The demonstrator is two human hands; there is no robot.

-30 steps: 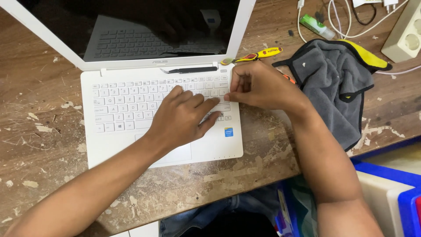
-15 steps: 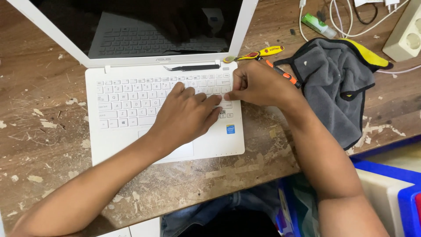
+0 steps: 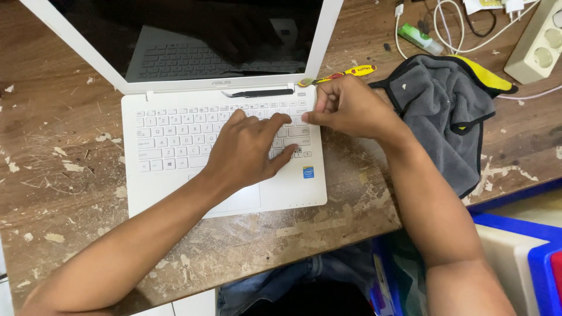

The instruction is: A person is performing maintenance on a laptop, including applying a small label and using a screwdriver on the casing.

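While my left hand [image 3: 249, 149] lies spread flat on the white laptop [image 3: 225, 149] keyboard at frame centre, my right hand [image 3: 351, 108] has its fingers pressed together, pinching at the keyboard's right edge; what it pinches I cannot tell. Risk as I judge it: prying there could snap a keycap or crack the thin plastic. A slip could knock the small yellow-handled tool [image 3: 339, 75] behind it, or drag the grey cloth [image 3: 448, 111] on the right off the worn wooden table [image 3: 70, 169].
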